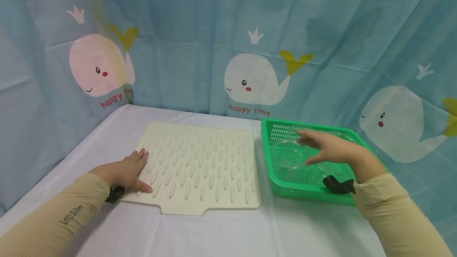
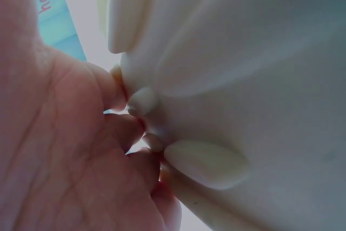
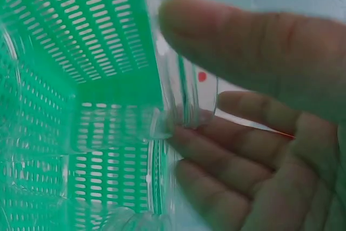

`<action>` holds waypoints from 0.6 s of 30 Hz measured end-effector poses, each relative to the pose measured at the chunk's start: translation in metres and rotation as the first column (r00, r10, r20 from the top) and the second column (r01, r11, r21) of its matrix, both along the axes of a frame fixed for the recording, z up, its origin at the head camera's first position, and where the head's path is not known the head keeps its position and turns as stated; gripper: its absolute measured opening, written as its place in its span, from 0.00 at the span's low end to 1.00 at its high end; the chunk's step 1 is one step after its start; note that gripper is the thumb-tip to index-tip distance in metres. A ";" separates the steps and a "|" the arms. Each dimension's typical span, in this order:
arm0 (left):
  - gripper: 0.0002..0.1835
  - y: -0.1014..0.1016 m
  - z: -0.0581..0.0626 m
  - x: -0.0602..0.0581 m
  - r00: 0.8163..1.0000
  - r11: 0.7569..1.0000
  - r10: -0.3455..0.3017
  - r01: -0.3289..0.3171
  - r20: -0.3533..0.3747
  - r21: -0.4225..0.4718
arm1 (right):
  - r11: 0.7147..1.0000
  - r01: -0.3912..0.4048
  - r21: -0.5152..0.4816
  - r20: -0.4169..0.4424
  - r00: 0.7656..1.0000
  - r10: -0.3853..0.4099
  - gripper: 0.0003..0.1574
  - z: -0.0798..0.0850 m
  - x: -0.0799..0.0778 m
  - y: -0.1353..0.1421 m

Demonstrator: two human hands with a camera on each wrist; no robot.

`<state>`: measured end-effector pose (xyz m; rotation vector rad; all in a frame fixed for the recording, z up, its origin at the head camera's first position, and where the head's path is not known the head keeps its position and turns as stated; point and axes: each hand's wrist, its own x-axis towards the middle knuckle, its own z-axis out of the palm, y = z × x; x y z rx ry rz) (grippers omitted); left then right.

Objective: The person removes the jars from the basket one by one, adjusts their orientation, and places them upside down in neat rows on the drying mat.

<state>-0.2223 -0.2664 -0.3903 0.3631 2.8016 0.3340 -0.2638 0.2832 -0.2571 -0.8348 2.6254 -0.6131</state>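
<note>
A cream drying mat [image 1: 200, 165] with rows of raised oblong ridges lies on the left of the table. My left hand [image 1: 130, 171] rests on its left edge, fingers spread and thumb over the ridges; the left wrist view has the fingertips right against the ridges [image 2: 205, 163]. To the right, my right hand [image 1: 330, 148] reaches over a green basket [image 1: 267, 162]. Its thumb and fingers span the rim of a clear round bowl [image 1: 289, 154], which the right wrist view shows between thumb [image 3: 200, 22] and fingers.
More clear bowls [image 1: 344, 136] sit in the slotted basket, partly behind the right hand. The table has a white cloth [image 1: 221, 233]. A blue curtain [image 1: 185, 43] with whale prints hangs behind the table and along its sides.
</note>
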 end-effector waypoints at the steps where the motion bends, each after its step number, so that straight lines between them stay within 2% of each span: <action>1: 0.73 0.000 0.000 0.000 1.000 1.000 0.002 -0.002 0.002 -0.001 | 1.000 -0.004 -0.003 0.028 1.000 0.004 0.59 0.000 -0.001 0.001; 7: 0.73 -0.001 0.000 -0.001 1.000 1.000 -0.012 0.012 -0.010 -0.010 | 0.998 -0.051 0.046 0.121 0.992 0.045 0.57 0.003 0.000 0.000; 14: 0.73 -0.001 -0.001 -0.002 1.000 1.000 -0.015 0.015 -0.003 -0.003 | 0.977 -0.057 0.205 0.053 0.997 0.047 0.54 0.003 -0.006 -0.010; 16: 0.73 -0.002 -0.001 -0.003 1.000 1.000 -0.016 0.016 -0.003 -0.005 | 0.974 -0.044 0.221 0.046 0.998 0.035 0.54 0.002 -0.008 -0.010; 18: 0.73 -0.001 -0.001 -0.003 1.000 1.000 -0.014 0.014 0.000 -0.002 | 0.980 -0.037 0.195 0.068 0.997 0.025 0.53 0.000 -0.009 -0.008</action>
